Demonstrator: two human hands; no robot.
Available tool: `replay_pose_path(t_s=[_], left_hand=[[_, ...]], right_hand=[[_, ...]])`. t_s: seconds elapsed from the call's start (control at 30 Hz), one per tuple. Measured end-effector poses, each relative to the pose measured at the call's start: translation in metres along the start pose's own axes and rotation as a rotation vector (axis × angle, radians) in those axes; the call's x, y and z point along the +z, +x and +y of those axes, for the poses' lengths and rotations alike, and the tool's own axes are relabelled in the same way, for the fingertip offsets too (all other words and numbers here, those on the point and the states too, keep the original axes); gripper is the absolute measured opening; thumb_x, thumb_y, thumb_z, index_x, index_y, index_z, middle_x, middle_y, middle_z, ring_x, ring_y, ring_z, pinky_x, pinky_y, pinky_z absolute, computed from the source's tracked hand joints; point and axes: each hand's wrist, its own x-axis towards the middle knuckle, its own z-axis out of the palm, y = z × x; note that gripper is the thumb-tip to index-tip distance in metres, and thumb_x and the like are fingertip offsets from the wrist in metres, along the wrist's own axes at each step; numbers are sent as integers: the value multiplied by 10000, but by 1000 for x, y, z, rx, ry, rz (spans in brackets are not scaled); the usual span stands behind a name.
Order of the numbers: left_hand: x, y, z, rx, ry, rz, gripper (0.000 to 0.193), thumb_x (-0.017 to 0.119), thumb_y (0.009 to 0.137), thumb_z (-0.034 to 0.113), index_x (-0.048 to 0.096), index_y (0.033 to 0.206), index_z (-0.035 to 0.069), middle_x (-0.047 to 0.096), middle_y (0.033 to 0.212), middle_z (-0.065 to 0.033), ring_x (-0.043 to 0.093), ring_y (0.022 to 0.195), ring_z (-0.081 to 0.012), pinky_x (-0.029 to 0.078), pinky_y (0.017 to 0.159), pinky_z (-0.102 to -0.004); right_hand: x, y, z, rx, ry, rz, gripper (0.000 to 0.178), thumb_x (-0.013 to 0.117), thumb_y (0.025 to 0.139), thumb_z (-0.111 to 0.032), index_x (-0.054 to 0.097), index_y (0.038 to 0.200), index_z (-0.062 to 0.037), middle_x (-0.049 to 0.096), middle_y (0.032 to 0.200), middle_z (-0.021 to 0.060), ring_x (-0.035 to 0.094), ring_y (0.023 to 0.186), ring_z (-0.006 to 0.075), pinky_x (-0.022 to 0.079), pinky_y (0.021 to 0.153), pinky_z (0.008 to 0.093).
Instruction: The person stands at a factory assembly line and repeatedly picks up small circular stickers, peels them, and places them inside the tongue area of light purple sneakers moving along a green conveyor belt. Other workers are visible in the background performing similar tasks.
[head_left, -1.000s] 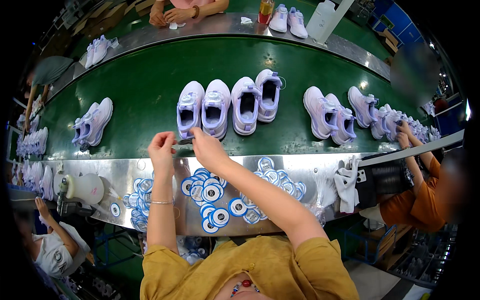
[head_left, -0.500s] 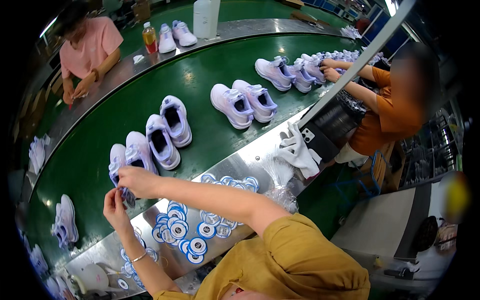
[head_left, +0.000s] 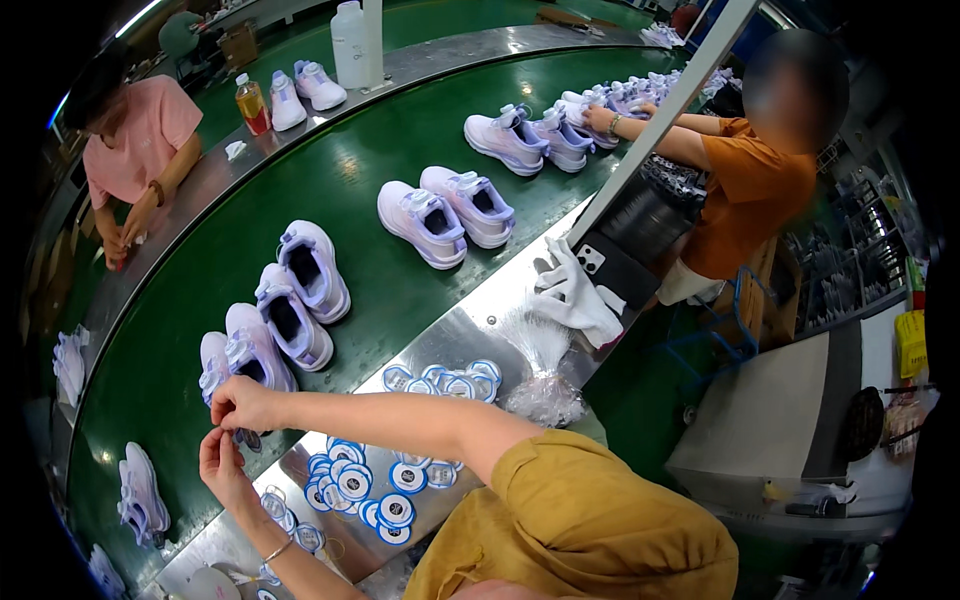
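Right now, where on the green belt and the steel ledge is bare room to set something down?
The belt is bare between the middle pair of shoes and the far pair, and along its far edge. The steel ledge is bare near the white cloth. It is crowded at the round tags and around both hands.

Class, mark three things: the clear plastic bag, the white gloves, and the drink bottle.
clear plastic bag (head_left: 545, 395), head view, on its bulging lower part
white gloves (head_left: 577, 292), head view, mid-pile
drink bottle (head_left: 252, 106), head view, its body
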Motion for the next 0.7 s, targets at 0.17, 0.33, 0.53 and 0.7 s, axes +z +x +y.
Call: replay_pose_path(t_s=[0.17,0.33,0.53,0.7], left_hand=[[-10,4,-4,21,-46,-84,190,608,889,39,581,1077,25,644,919,-12,521,720,-15,343,584,-137],[-8,-1,3,-8,-38,-47,261,617,868,22,540,1116,20,621,847,-11,442,635,-17,308,551,-151],[-15,-2,8,-9,-28,-92,336,613,856,3,516,1177,7,620,836,-27,449,645,-24,308,558,-152],[-21,2,-1,-37,-79,-91,372,605,867,3,491,1221,9,620,860,-15,486,683,-24,329,579,-147]], right_hand=[[2,4,2,-40,-27,-25,129,664,625,11,624,747,2,611,668,70,568,622,134,454,556,278],[5,9,12,-45,-73,-65,157,678,593,14,618,738,2,612,666,81,577,613,149,466,563,276],[8,15,20,-55,-68,-88,184,693,566,16,619,734,0,625,678,84,592,612,160,476,547,285],[7,14,17,31,57,-16,169,676,570,31,616,726,5,624,662,82,602,621,159,479,553,282]])
